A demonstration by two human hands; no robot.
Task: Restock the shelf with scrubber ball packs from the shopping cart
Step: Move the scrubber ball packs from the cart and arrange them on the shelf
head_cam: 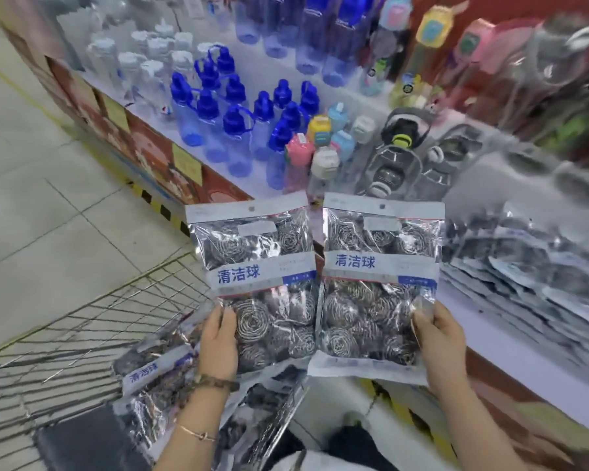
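Observation:
Two clear packs of steel scrubber balls with blue-lettered white labels are held upright side by side above the cart. My left hand [218,338] grips the left pack [255,280] at its lower left edge. My right hand [437,338] grips the right pack [378,283] at its lower right edge. Several more packs [157,372] lie in the wire shopping cart [82,334] at lower left. A row of the same packs [531,277] lies overlapped on the white shelf [483,321] to the right.
Blue-capped and clear water bottles [232,124] crowd the shelf at the back, with small colourful bottles [323,144] and packaged bottles [398,158] beside them. The shelf's red front edge [150,154] runs diagonally. Tiled floor [41,205] lies to the left.

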